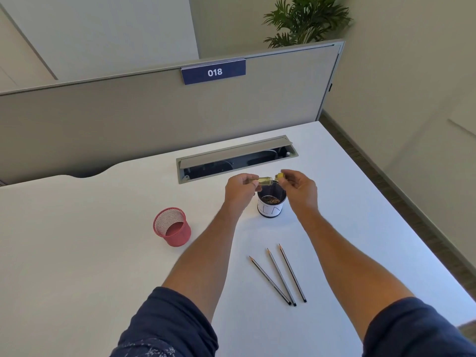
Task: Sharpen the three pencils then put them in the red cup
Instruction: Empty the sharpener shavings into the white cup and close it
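- Left hand (240, 188): I am pinching the clear yellow-green sharpener case (265, 181) between thumb and fingers, holding it on its side above the mouth of the bin.
- Right hand (300, 185): I am gripping a small yellow piece (279, 175), probably the sharpener's cap or blade part, just right of the case and apart from it.
- White bin (271, 202): it is standing directly under both hands, far of the pencils; brown shavings are lying at its bottom.
- Three pencils (280, 276): they are lying on the white desk (103, 253), near and right of centre, tips pointing far. All three tips look pointed, so I am judging the sharpening done.
- Red cup (172, 226): a mesh cup, standing upright to the left of the bin, well apart from the pencils, with nothing visible inside.
- Step in hand, as I read it: emptying shavings into the bin.
- Doing it well: I am keeping the case's open end over the middle of the bin, tipping it downward and tapping lightly so nothing is landing on the desk.
- Then I should be pressing the two parts squarely together before setting them down.
- Remaining: gathering the pencils and dropping them into the cup.
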Motion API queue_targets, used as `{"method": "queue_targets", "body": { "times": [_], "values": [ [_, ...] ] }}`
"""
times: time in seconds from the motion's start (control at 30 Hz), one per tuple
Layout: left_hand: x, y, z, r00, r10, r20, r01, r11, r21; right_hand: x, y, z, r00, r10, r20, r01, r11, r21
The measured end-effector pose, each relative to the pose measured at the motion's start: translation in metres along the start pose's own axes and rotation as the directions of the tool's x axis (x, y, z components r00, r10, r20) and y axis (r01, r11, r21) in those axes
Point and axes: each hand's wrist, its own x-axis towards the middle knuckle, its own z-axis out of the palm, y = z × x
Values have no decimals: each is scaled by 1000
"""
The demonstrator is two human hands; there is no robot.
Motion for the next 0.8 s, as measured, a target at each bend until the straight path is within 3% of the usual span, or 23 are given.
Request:
{"method": "queue_targets", "body": {
  "times": [0.13,0.23,0.3,0.47,0.6,0.8],
  "values": [
    [1,0,-1,1000,3,4,-3,1000,-5,0,-3,0,995,38,96,-42,998,47],
    [0,0,1,1000,11,-1,-11,1000,2,1,-5,-1,996,61,69,-69,990,124],
    [1,-1,0,1000,16,-1,-16,1000,14,2,-3,-1,991,74,107,-83,993,85],
    [2,-4,-3,1000,4,-15,-4,1000,7,4,-3,-5,991,106,-84,-94,987,133],
    [0,-5,-1,1000,8,-14,-8,1000,16,1,-5,-3,999,27,43,-29,998,54],
    [-1,-5,-3,999,-3,-32,2,999,-35,-1,-5,-1,994,59,91,-66,995,75]
  ]
}}
